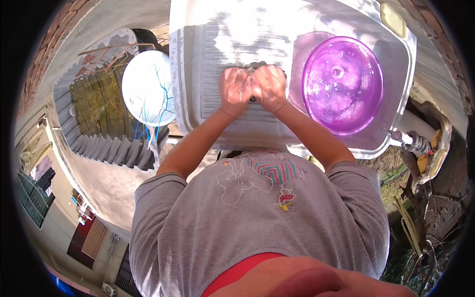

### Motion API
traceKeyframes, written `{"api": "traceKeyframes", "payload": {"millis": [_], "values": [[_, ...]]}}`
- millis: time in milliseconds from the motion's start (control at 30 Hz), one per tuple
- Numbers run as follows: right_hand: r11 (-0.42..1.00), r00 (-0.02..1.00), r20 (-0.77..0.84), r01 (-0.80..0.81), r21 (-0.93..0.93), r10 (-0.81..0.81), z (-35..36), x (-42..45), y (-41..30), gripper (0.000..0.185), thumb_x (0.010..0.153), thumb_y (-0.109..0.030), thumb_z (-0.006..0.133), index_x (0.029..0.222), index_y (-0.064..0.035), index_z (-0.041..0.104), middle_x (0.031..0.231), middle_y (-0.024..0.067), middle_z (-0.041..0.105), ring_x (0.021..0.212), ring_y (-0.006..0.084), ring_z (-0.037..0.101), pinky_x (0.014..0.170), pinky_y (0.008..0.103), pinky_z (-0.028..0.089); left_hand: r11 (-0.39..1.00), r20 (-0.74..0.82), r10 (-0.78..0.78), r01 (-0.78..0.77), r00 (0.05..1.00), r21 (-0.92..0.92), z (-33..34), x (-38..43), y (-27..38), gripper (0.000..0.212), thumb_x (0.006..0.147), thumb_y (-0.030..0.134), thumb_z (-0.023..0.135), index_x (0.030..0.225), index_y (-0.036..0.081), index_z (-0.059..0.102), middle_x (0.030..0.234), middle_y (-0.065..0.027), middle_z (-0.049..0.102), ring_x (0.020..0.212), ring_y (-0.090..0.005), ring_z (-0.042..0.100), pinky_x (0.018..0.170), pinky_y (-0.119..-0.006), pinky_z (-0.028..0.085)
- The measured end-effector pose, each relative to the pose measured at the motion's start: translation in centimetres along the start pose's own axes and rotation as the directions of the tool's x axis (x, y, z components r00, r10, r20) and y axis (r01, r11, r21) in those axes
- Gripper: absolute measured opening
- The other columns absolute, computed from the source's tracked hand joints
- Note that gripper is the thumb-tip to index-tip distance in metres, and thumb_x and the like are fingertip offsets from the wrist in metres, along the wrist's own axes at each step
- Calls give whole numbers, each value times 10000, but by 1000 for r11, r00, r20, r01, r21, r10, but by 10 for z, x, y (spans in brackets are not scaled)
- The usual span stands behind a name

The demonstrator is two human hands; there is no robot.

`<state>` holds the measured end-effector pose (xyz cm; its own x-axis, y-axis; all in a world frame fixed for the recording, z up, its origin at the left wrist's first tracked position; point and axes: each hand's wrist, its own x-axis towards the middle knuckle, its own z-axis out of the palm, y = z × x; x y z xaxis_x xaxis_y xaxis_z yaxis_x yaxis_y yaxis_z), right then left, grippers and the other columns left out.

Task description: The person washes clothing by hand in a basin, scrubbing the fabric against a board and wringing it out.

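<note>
My left hand (234, 89) and my right hand (271, 87) are side by side and touching, both closed on a dark wet cloth (262, 64). Only small edges of the cloth show above and below the fists. Water glistens on the knuckles. Beneath them lies the ridged washboard (213, 74) of a light grey laundry sink. Right of the hands, a translucent purple plastic basin (342, 85) stands in the sink's other part, with what looks like water and bubbles in it.
A pale round container (147, 89) with blue strands stands left of the sink. Beyond it is a grey ribbed tub (111, 152) holding greenish water, with wire hangers (115, 59) over it. A yellowish soap dish (393, 20) is at the sink's far right corner, and a pipe fitting (412, 141) at its near right.
</note>
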<state>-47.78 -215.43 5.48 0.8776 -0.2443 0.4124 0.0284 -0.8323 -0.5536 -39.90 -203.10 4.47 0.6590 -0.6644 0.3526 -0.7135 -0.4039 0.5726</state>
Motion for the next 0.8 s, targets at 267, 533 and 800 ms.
{"api": "traceKeyframes", "payload": {"millis": [267,533,800], "values": [[970,948,-219,-243,-26,232,52,81,65,294,890,-310,492,1013,-78,624,1203,111,564,1119,304,477,986,463,294,965,-219,48,11,975,263,38,96,-35,273,930,279,485,1088,121,641,1069,-128,607,1033,-321,538,957,-421,375],[994,993,47,-108,27,106,0,-19,-5,181,877,-231,504,796,-101,599,820,46,567,831,277,515,803,417,368,999,41,-32,32,999,-5,0,-6,7,187,900,216,523,866,45,591,886,-150,586,839,-354,527,759,-447,407],[973,940,-252,-230,35,231,45,79,58,257,880,-292,514,996,-87,616,1180,103,571,1088,316,498,966,449,315,959,-287,82,2,954,282,34,95,-24,267,923,268,502,1011,67,654,1013,-165,635,956,-359,572,852,-445,442]]}}
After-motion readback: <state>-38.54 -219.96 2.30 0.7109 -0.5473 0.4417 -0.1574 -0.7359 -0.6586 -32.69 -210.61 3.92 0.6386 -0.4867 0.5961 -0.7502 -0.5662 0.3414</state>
